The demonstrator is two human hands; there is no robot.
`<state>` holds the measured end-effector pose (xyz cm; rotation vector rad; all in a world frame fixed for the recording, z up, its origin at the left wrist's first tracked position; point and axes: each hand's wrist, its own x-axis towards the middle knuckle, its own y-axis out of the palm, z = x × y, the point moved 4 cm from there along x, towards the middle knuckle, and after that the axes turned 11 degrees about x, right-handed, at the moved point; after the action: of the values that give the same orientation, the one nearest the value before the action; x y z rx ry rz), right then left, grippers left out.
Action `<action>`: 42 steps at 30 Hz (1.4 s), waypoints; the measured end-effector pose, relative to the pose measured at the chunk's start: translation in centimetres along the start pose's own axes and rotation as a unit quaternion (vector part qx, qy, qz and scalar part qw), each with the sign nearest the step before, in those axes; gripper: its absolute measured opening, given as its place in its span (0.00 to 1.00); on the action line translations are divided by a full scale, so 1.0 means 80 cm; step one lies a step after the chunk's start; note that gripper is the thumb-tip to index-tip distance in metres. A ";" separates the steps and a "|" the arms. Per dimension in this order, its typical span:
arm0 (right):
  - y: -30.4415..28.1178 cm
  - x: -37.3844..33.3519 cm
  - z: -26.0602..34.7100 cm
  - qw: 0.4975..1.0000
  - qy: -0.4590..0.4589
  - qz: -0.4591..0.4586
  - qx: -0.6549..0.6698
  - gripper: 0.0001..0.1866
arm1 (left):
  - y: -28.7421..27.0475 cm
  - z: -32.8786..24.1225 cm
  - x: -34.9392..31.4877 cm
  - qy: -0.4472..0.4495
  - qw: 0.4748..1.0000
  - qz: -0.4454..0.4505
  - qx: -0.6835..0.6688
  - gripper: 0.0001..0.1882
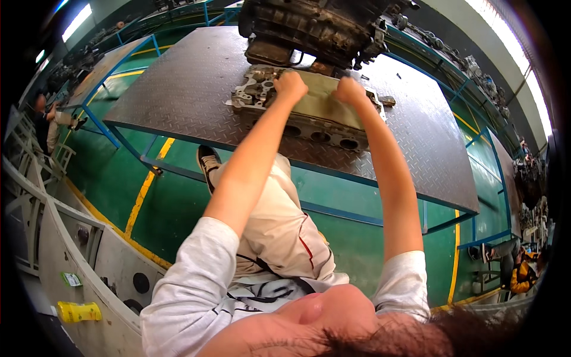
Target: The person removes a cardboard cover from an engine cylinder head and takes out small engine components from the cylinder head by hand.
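The left hand [291, 87] and right hand [350, 91] each have the grip curled into a fist at a smooth, flat olive-yellow sheet [321, 100]; hidden fingertips mean I cannot tell whether either pinches it. The sheet lies over the top of a long, grimy grey metal cylinder head [319, 137], its near side pierced by round, dark ports. Beyond the cylinder head looms a bulky blackened metal engine block [306, 30]; beneath the cylinder head spreads a diamond-patterned steel tabletop [184, 83].
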<state>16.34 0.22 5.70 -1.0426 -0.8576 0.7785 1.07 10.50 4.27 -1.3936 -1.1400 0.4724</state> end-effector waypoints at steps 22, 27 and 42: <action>0.012 -0.007 0.006 0.997 -0.055 0.003 -0.046 0.17 | 0.003 -0.003 -0.021 -0.014 0.997 0.021 -0.076 0.08; -0.015 -0.028 0.026 0.996 -0.037 0.018 -0.077 0.16 | 0.004 -0.015 -0.029 0.010 0.997 -0.034 -0.073 0.06; 0.008 -0.085 0.058 0.947 -0.214 -0.240 0.032 0.13 | -0.008 -0.013 -0.053 0.189 0.958 -0.213 -0.045 0.09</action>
<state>9.09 -3.61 4.81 -0.5699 -1.3858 0.6139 -0.14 6.31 3.62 -1.2030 -1.1107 -0.1522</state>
